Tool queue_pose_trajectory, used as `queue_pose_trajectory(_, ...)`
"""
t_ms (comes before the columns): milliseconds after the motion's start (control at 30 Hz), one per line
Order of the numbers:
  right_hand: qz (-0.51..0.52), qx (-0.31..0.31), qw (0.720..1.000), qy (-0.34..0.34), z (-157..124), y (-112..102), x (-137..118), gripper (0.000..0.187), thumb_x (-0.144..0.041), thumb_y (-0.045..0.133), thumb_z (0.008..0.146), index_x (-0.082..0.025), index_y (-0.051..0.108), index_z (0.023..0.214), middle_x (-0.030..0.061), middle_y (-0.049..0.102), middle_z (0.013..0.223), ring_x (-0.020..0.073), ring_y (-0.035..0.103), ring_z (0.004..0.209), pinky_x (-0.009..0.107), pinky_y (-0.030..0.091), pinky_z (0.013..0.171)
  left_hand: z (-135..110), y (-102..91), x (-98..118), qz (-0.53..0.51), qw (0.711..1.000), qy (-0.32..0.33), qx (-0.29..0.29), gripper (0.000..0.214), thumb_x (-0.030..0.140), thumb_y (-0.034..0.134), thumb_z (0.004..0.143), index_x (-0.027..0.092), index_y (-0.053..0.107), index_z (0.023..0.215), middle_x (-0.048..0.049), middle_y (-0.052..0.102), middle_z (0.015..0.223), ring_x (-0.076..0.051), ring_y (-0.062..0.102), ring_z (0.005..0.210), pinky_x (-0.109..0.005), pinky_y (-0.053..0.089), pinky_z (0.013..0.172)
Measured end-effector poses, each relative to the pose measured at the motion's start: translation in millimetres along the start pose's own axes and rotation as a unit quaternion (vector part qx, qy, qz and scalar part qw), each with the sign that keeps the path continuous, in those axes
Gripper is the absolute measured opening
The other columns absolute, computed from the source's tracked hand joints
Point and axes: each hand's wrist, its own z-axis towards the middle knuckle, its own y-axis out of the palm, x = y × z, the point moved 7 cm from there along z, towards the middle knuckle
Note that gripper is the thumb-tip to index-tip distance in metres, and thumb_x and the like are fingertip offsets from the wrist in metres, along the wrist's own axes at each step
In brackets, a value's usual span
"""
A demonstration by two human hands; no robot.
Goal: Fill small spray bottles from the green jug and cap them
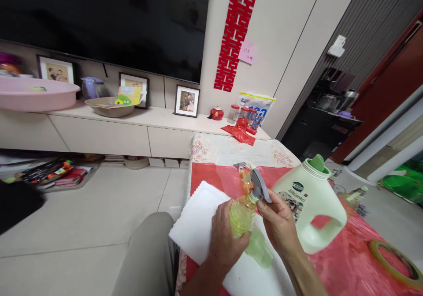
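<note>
My left hand [226, 238] is wrapped round the body of a clear spray bottle [243, 216] with yellowish liquid inside, tilted a little above the table. At its neck, my right hand [279, 216] pinches the grey trigger spray head [259, 185]. Whether the head is fully screwed down I cannot tell. Beneath the hands, a translucent green cup or cap [260, 248] rests on a white cloth [206, 219]. Just right of my right hand stands a large pale green jug [312, 207], uncapped, with a green piece in its mouth. Behind the spray bottle is an orange bottle [245, 182], partly hidden.
A red plastic sheet [350, 243] covers much of the table. A roll of tape [395, 263] lies at the right, and a glass bottle [355, 195] stands beyond the jug. Against the wall runs a low cabinet [115, 135] with a pink basin [36, 95] and photo frames.
</note>
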Motion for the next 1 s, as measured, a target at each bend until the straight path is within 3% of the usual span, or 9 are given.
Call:
queue_pose_trajectory(667,-0.009,-0.013,1.000,0.014,3.7,-4.5,11.2,0.034,-0.040,0.079,0.079,-0.027,0.071,0.109,0.0060,0.070,0.112,0.0251,0.059,0.109,0.041,0.043,0.099,-1.0,-1.1,1.6,-0.007,1.000,0.005,0.009,0.075,0.011,0.065,0.059,0.017,0.045,0.130,-0.0123,0.060,0.121,-0.031,0.058,0.116,-0.049,0.049,0.103)
queue_pose_trajectory(1000,-0.027,-0.016,0.999,0.011,4.1,-7.7,12.3,0.032,-0.040,0.080,0.077,-0.029,0.073,0.107,0.0034,0.071,0.106,0.0219,0.061,0.100,0.034,0.045,0.090,-0.2,-0.7,0.0,-0.022,1.000,-0.001,-0.005,0.074,0.012,0.066,0.059,0.016,0.046,0.130,-0.0129,0.059,0.122,-0.031,0.057,0.118,-0.049,0.048,0.105)
